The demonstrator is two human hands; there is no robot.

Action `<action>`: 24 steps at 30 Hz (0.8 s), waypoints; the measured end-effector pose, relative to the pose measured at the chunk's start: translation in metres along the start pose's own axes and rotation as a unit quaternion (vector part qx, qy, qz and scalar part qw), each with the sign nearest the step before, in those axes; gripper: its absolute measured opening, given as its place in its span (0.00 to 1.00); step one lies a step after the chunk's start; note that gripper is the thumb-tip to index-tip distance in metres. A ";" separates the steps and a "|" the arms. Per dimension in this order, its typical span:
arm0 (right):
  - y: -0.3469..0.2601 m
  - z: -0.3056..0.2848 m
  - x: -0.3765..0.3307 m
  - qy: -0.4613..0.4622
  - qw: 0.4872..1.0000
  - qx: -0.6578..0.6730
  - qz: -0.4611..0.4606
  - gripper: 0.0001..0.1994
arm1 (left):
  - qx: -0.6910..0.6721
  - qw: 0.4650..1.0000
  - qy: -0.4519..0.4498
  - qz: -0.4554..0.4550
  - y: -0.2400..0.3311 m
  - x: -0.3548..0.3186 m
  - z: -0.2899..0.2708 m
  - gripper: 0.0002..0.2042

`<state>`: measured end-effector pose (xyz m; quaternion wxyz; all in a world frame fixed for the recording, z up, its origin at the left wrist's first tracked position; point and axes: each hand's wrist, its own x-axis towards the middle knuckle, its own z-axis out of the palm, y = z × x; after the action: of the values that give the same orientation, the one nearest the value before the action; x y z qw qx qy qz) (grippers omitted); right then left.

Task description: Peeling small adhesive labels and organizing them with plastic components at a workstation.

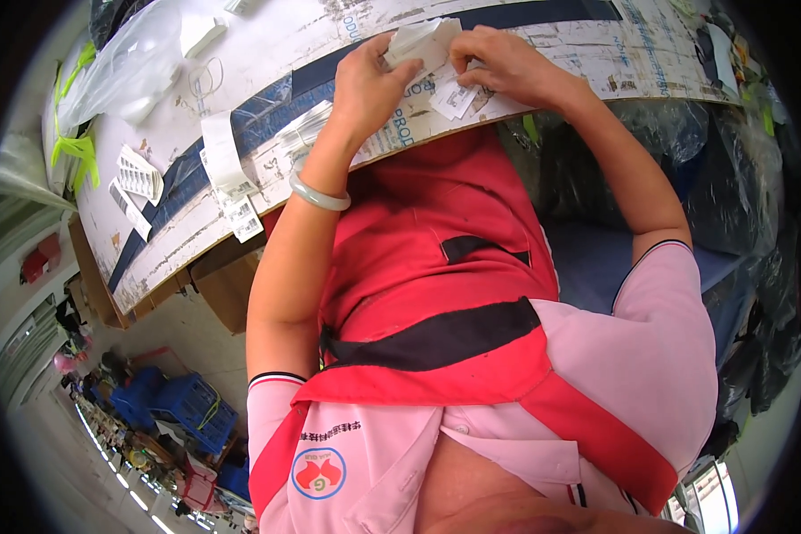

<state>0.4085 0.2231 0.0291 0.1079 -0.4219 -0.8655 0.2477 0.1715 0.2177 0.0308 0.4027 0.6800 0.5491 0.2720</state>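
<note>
At the table's near edge, my left hand (pixel 368 87) is closed on a stack of white paper slips (pixel 424 43), its thumb along the near side. Close to the right, my right hand (pixel 510 68) has its fingers curled into a pinch by the same stack. Whatever lies between those fingertips is hidden. Just under them, white printed labels (pixel 454 100) lie on the table. A pile of white slips (pixel 304 130) rests beside my left forearm, on the side away from my right hand.
The worn white tabletop (pixel 556 55) carries dark blue strips. Further left are a label strip (pixel 224 151) hanging over the edge, folded labels (pixel 140 174) and a clear plastic bag (pixel 138 71). Below stand a cardboard box (pixel 227 285) and blue crates (pixel 196 412). Plastic-wrapped bundles (pixel 730 165) sit at right.
</note>
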 end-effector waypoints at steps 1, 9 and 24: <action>-0.002 -0.001 -0.001 -0.006 0.999 0.045 0.015 0.09 | -0.002 1.000 -0.006 0.013 -0.001 0.000 0.000 0.18; -0.005 0.026 0.005 0.246 0.953 0.172 -0.028 0.08 | -0.051 0.999 -0.013 -0.011 0.005 -0.004 0.001 0.19; -0.029 0.026 -0.013 0.233 0.970 -0.040 -0.051 0.32 | 0.079 0.987 -0.005 0.140 0.004 -0.022 0.009 0.27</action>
<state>0.3867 0.1890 0.0223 0.3023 -0.4271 -0.8461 0.1013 0.1750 0.1945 0.0308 0.3077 0.7814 0.4662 0.2782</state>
